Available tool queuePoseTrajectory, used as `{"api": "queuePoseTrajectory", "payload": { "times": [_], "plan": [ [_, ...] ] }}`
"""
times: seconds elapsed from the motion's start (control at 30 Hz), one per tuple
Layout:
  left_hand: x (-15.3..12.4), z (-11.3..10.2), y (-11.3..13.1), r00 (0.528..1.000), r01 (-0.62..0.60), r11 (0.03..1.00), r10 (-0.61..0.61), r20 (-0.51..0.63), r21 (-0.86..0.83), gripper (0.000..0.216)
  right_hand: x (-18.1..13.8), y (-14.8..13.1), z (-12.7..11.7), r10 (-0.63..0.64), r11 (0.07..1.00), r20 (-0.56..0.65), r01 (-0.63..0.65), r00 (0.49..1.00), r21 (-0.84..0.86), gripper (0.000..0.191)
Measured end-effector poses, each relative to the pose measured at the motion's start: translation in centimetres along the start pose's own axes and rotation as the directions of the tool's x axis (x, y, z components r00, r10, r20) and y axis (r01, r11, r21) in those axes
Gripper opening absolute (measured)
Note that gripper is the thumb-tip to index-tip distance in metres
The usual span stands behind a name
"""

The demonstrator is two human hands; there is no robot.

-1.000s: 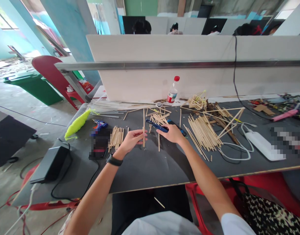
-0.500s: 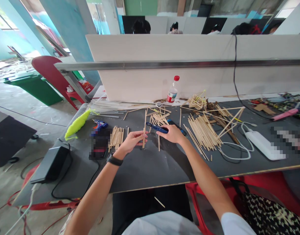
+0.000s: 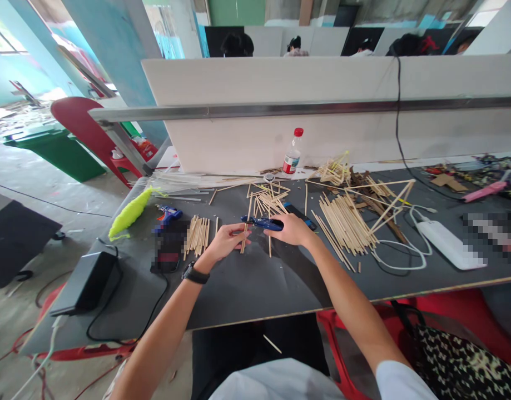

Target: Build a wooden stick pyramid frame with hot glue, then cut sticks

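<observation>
My left hand [image 3: 229,240] pinches a thin wooden stick [image 3: 249,208] between thumb and fingers, upright in view over the table. In my right hand [image 3: 296,229] is a pair of blue-handled pliers [image 3: 268,223]. Their dark jaws point left and meet the stick just above my left fingertips; whether they are closed on it cannot be made out. Another stick [image 3: 270,246] lies below the pliers. Beyond both hands is a loose heap of sticks [image 3: 269,201]. A small bundle of short sticks [image 3: 197,234] lies left of my left hand, and a larger row [image 3: 347,222] lies right of my right hand.
A blue glue gun [image 3: 168,213], a phone [image 3: 167,253] and a yellow-green bundle [image 3: 131,213] lie left. A bottle [image 3: 292,153] stands near the partition. A stick frame [image 3: 392,211], white power strip [image 3: 449,244] and cables lie right. A black adapter box [image 3: 86,282] sits front left.
My right hand has brought the pliers left and slightly down, so their jaws now meet the stick. My left hand stays nearly in place, the stick leaning slightly more.
</observation>
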State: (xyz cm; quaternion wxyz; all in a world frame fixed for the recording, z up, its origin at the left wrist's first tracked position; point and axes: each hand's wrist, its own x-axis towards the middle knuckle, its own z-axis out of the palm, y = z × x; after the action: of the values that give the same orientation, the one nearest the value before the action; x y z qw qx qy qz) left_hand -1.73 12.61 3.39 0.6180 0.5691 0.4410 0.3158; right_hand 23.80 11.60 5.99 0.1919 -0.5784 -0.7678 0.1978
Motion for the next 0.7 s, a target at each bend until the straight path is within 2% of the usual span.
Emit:
{"api": "queuePoseTrajectory", "payload": {
  "times": [0.23, 0.4, 0.7],
  "plan": [
    [-0.1, 0.0, 0.2, 0.998, 0.062, 0.992, -0.059, 0.027, -0.106, 0.06, -0.3, -0.6, -0.8, 0.044, 0.999, 0.051, -0.045, 0.998, 0.026, 0.047],
    [-0.1, 0.0, 0.0, 0.995, 0.083, 0.986, -0.074, 0.061, -0.146, 0.059, -0.4, -0.7, -1.2, 0.069, 0.997, 0.052, -0.071, 0.996, 0.025, 0.05],
    [0.0, 0.1, 0.0, 0.995, 0.092, 0.982, -0.086, 0.043, -0.162, 0.058, -0.3, -0.8, -1.1, 0.092, 0.995, 0.023, -0.091, 0.996, -0.037, 0.05]
  ]
}}
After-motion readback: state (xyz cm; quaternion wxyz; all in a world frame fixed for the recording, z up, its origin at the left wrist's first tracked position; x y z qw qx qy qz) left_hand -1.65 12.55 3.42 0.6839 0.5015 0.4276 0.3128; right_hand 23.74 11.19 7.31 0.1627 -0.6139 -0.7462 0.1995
